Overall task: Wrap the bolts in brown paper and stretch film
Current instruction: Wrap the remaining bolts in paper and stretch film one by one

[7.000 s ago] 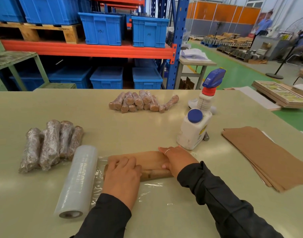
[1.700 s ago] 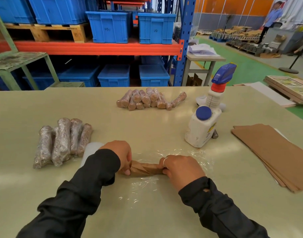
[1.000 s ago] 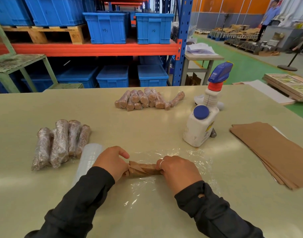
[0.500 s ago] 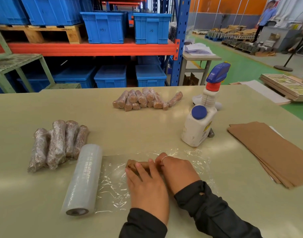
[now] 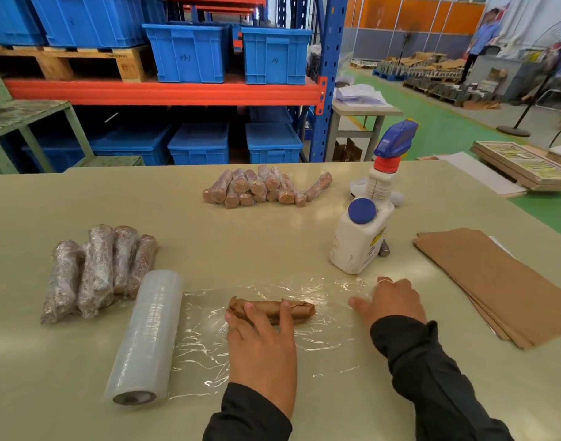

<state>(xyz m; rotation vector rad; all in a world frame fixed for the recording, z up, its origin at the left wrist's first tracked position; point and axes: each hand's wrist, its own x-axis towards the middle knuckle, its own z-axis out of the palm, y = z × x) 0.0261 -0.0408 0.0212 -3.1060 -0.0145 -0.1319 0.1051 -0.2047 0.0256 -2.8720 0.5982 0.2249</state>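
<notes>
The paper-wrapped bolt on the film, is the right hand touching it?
Apart. The head view shows the right hand flat on the stretch film, with bare film between it and the paper-wrapped bolt.

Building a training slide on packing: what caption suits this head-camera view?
Left hand presses a paper-wrapped bolt on stretch film; right hand flattens the film's edge.
</notes>
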